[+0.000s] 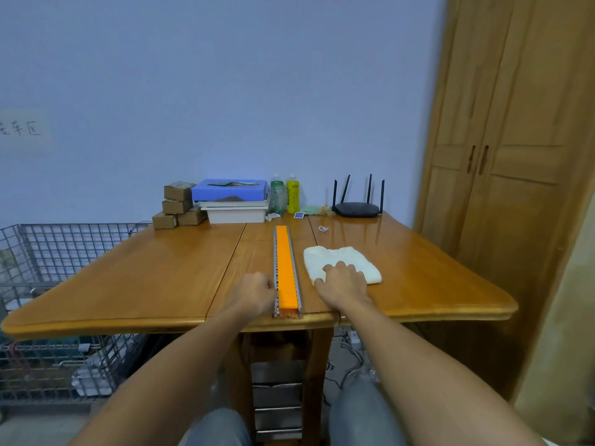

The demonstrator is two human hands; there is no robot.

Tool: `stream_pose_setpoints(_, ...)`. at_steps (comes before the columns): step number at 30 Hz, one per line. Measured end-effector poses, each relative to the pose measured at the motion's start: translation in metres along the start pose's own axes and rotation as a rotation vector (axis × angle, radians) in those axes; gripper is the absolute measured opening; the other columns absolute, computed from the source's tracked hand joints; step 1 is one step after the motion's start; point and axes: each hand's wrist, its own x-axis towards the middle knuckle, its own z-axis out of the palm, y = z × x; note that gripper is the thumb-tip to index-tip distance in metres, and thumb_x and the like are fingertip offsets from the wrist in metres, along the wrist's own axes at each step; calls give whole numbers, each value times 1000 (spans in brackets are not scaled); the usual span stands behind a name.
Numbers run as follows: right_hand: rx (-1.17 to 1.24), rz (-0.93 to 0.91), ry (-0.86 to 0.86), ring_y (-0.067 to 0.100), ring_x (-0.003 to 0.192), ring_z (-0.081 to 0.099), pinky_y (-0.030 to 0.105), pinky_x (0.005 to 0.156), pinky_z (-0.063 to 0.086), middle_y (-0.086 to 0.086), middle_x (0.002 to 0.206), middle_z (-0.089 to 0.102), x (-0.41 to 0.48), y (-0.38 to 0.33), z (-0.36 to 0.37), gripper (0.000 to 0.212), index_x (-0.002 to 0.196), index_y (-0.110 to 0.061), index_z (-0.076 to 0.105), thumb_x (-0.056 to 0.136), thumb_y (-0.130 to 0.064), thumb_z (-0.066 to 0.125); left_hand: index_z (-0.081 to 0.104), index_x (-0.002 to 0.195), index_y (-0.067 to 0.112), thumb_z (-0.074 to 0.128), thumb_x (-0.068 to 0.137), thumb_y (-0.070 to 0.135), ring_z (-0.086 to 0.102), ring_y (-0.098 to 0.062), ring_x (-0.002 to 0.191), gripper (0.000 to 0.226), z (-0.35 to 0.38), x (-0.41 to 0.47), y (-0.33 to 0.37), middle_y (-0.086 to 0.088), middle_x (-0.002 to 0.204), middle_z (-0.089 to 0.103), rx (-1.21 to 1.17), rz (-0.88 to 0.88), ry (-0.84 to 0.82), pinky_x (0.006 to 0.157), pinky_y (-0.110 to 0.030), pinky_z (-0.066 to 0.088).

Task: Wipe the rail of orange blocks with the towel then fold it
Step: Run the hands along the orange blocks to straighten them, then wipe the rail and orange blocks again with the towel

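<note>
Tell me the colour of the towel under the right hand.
The towel is white to cream, seen in the head view.

Bright orange strip of plastic blocks in a speckled grey metal rail; cream-white terry towel (unpatterned); honey-brown wooden table; pale blue wall above.

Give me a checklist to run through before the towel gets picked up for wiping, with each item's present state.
1. Towel within reach, right of the rail: ok.
2. Right hand on the towel: ok, lying flat on its near edge, not gripping.
3. Left hand steadying the rail's near end: ok, closed against its left side.
4. Orange blocks uncovered along the rail: ok.
5. Rail lying flat on the table: ok.
6. Dirt on the blocks: cannot tell.
</note>
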Motion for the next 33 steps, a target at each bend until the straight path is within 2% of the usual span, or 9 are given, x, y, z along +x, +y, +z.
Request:
stream_pose_setpoints(6,0,55,-1,32,124,43,46,100,35,10,141,48,49,-1,15,56,144,-23,47,99,-54,36,66,96,18,57,99,17,66,-13,78,10,5,40,-4,-2,87,67,-88,-46,-10,61,-24,50)
stream_pose_setpoints(10,-11,104,-72,35,134,36,48,107,29,10,151,41,83,0,22,60,151,-27,38,100,-58,32,65,96,19,55,100,17,66,-15,78,11,8,72,-13,-2,86,67,-102,-66,-3,66,-28,56)
stream_pose_setpoints(15,-29,147,-212,40,137,31,64,109,19,10,155,33,116,6,44,70,155,-36,24,95,-70,30,66,102,18,55,102,19,63,-10,75,11,19,106,-21,0,86,65,-89,-84,11,58,-19,44)
stream_pose_setpoints(19,-82,117,-263,40,136,31,65,105,26,9,155,33,135,9,63,71,156,-38,19,94,-73,24,67,104,19,54,103,20,65,-10,76,13,29,133,-27,0,86,66,-105,-95,-4,58,-20,45)
stream_pose_setpoints(21,-130,72,-237,38,134,34,61,102,30,7,154,35,147,11,66,68,155,-38,22,95,-71,23,68,104,19,54,103,20,66,-13,76,15,30,149,-30,-1,86,67,-136,-107,2,59,-25,51)
stream_pose_setpoints(24,-128,22,-176,33,129,41,52,97,37,5,144,44,163,16,70,59,149,-35,35,99,-63,26,68,103,18,54,102,19,67,-16,80,15,29,175,-39,-1,87,68,-175,-135,39,72,-35,59)
stream_pose_setpoints(28,-30,-40,-112,25,102,62,36,76,51,5,118,63,180,21,78,46,138,-25,52,104,-48,31,67,105,19,53,102,21,64,-14,81,14,36,203,-45,0,88,67,-166,-174,46,72,-32,56)
stream_pose_setpoints(30,-7,-62,-110,26,92,65,34,70,48,6,106,68,189,21,77,40,128,-20,58,104,-41,35,68,108,19,53,103,22,64,-14,80,16,42,214,-43,0,88,67,-163,-177,37,70,-31,55)
stream_pose_setpoints(33,15,-50,-95,28,90,64,34,68,42,8,100,68,205,15,74,33,117,-16,63,102,-34,40,66,116,17,51,104,22,59,-10,76,19,51,230,-39,-1,94,68,-133,-169,25,60,-23,47)
